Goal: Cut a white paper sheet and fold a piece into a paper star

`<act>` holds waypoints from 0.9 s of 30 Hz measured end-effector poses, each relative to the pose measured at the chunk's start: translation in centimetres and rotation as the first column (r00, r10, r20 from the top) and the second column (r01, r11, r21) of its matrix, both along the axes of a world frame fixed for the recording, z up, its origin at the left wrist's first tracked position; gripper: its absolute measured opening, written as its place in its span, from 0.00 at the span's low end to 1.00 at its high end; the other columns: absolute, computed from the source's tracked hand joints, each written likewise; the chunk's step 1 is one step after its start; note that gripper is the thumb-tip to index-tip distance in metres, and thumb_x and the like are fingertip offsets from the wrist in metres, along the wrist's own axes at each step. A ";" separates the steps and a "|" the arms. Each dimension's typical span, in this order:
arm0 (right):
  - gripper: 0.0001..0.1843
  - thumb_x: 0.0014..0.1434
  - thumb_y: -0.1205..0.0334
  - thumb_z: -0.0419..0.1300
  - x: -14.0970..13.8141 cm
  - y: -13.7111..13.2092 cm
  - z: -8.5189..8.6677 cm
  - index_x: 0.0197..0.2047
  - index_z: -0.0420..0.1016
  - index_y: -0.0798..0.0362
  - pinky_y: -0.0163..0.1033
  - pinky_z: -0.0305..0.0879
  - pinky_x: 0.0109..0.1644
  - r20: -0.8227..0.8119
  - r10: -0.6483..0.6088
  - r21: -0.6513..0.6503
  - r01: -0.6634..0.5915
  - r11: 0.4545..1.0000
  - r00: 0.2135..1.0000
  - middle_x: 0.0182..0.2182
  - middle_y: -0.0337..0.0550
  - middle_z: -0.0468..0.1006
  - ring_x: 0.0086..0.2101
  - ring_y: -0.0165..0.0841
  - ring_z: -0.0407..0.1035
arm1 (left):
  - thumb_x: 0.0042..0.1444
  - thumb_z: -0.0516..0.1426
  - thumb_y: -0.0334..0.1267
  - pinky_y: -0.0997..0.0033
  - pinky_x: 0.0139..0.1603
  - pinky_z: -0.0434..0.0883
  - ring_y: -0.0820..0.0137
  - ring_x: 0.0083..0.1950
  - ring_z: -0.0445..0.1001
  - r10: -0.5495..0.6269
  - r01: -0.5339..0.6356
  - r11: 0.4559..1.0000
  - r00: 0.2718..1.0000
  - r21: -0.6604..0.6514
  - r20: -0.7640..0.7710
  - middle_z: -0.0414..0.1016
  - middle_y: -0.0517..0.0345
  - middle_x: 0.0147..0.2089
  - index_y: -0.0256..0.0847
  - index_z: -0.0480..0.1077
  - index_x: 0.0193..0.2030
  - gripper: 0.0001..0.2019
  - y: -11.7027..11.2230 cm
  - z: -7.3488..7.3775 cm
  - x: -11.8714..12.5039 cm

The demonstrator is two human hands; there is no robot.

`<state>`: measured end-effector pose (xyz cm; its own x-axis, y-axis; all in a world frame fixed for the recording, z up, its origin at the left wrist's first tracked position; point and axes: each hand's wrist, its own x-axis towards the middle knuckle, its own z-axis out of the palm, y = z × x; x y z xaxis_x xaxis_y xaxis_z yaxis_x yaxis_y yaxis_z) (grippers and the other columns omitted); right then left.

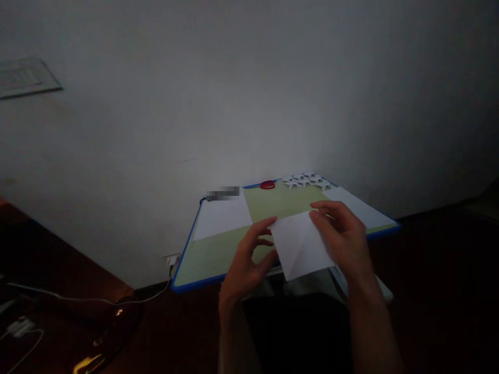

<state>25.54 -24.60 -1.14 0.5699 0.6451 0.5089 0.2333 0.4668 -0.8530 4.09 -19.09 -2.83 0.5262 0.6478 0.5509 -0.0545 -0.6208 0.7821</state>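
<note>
White paper piece [298, 246] is up in the air, lower centre of the frame, in front of the near edge of the desk [268, 205]

Right hand [342, 236] pinches it at the top edge toward the upper right corner, thumb on the near face, other fingers behind

Left hand [249, 259] is half curled at the left edge, index fingertip at the upper left corner, thumb close to the edge lower down; can't tell if it actually grips or only steadies

Faint diagonal line across the near face, looks like a crease

Handling, my read: next to no weight, thin and limp, holds flat only while lightly tensioned; should bend first along that diagonal. Dry paper, so low slip, light fingertip pressure is plenty. Main risk is stray creases or a dented corner from squeezing, tearing only if pulled hard

Best hold: opposite corners or edges, thumb on one face and index on the other, palms off the middle

Nearby: flat sheet [224, 218] at the desk's left, another sheet [358, 205] at its right, folded paper pieces [306, 180] clustered at the far edge, red-handled scissors [267, 185] left of them; keep clear of that cluster, folds look easy to crush
</note>
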 end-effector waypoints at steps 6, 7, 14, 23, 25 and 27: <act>0.09 0.58 0.55 0.69 -0.2 0.9 -0.4 0.40 0.87 0.50 0.41 0.73 0.40 -0.044 0.011 -0.067 -0.014 0.998 0.999 0.37 0.44 0.87 0.37 0.38 0.78 | 0.63 0.67 0.36 0.59 0.55 0.75 0.58 0.56 0.78 -0.113 0.140 0.977 0.979 -0.158 0.171 0.80 0.48 0.59 0.49 0.73 0.66 0.25 0.7 -0.7 0.0; 0.11 0.58 0.54 0.70 -0.1 0.9 -0.5 0.41 0.88 0.50 0.41 0.73 0.41 -0.066 0.025 -0.084 -0.030 0.996 0.998 0.38 0.44 0.88 0.38 0.39 0.79 | 0.62 0.67 0.36 0.60 0.54 0.75 0.59 0.55 0.78 -0.090 0.117 0.981 0.981 -0.154 0.170 0.80 0.49 0.57 0.49 0.74 0.66 0.25 0.8 -0.7 0.0; 0.21 0.61 0.41 0.68 0.4 0.8 -0.8 0.44 0.90 0.48 0.45 0.74 0.50 -0.067 0.179 -0.125 -0.186 0.975 0.982 0.45 0.47 0.89 0.47 0.45 0.80 | 0.60 0.66 0.33 0.63 0.53 0.75 0.60 0.53 0.79 0.110 -0.101 0.990 0.990 -0.103 0.089 0.82 0.52 0.54 0.46 0.79 0.58 0.19 1.1 -0.1 0.2; 0.31 0.64 0.34 0.64 0.9 0.5 -1.1 0.58 0.83 0.48 0.45 0.78 0.53 0.141 0.380 -0.149 -0.360 0.921 0.914 0.45 0.47 0.88 0.46 0.42 0.82 | 0.63 0.63 0.40 0.67 0.46 0.72 0.61 0.45 0.81 0.303 -0.297 0.951 0.949 -0.082 0.086 0.86 0.52 0.42 0.40 0.84 0.44 0.09 1.5 0.2 -0.2; 0.28 0.64 0.37 0.65 0.9 0.5 -1.3 0.58 0.83 0.47 0.45 0.78 0.54 0.138 0.397 -0.144 -0.378 0.914 0.907 0.46 0.46 0.88 0.46 0.41 0.82 | 0.63 0.63 0.41 0.67 0.46 0.73 0.62 0.44 0.81 0.311 -0.302 0.948 0.946 -0.101 0.090 0.86 0.52 0.42 0.40 0.83 0.44 0.10 1.6 0.0 -0.2; 0.26 0.65 0.41 0.67 0.9 0.4 -1.3 0.58 0.82 0.46 0.44 0.77 0.55 0.130 0.424 -0.152 -0.405 0.902 0.896 0.48 0.46 0.87 0.47 0.41 0.81 | 0.63 0.63 0.42 0.67 0.46 0.73 0.61 0.44 0.81 0.309 -0.297 0.947 0.946 -0.119 0.097 0.86 0.51 0.43 0.39 0.83 0.44 0.10 1.6 0.0 -0.2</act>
